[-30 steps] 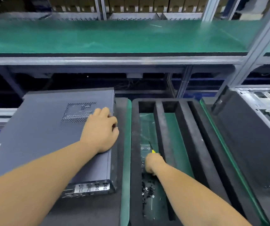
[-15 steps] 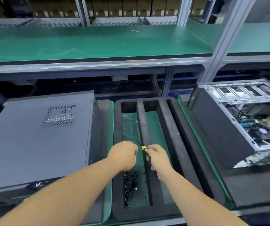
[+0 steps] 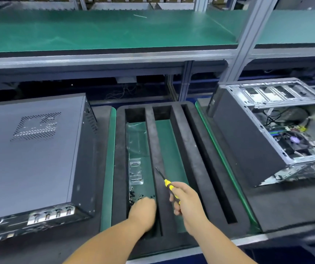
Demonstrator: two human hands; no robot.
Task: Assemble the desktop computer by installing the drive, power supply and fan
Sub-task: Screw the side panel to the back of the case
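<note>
Head view: a black foam tray [image 3: 200, 149] with long slots sits between a closed computer case [image 3: 33, 155] on the left and an open computer case [image 3: 278, 134] on the right. The right hand [image 3: 186, 201] curls its fingers round a yellow-and-black screwdriver [image 3: 167, 184], tip pointing away. The left hand [image 3: 143, 211] reaches down into the leftmost slot over small black screws [image 3: 133, 197]; its fingers are hidden, so their state cannot be told.

R hand [image 3: 188, 201] w/ screwdriver [image 3: 169, 185], L hand [image 3: 143, 211] at screws [image 3: 133, 197]
</note>
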